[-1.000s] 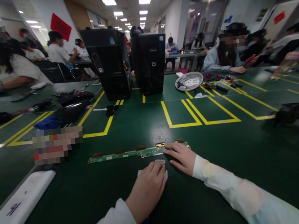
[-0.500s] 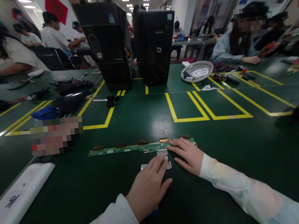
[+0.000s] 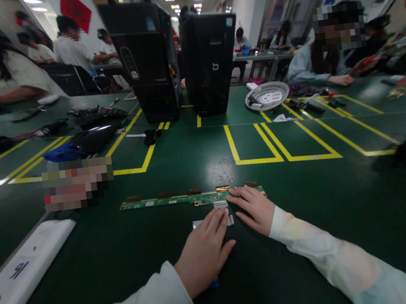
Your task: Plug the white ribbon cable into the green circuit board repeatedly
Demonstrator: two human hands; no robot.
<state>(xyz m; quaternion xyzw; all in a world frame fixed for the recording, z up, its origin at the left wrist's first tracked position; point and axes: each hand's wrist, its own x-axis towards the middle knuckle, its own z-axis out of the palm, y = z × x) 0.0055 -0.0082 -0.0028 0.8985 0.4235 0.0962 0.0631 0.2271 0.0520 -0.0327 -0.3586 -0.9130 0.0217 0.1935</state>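
A long, narrow green circuit board (image 3: 157, 202) with brown and gold tabs along its far edge lies flat before me. My right hand (image 3: 253, 208) rests at its right part, fingers spread, fingertips on the board. Close to the board's near edge, my left hand (image 3: 205, 250) lies palm down, its fingers stretched out and its thumb apart. Under those fingers is a pale flat ribbon cable (image 3: 220, 205), mostly covered by the hand. A silvery flat piece (image 3: 197, 224) shows beside the fingers; whether it belongs to the cable I cannot tell.
Two black computer towers (image 3: 213, 67) stand at the back. A white basket (image 3: 267, 96) holds small parts at the right. A long white device (image 3: 32, 271) lies at the left, near a blurred-out object (image 3: 77, 184). Yellow tape marks the green table (image 3: 307, 218). Other people sit around.
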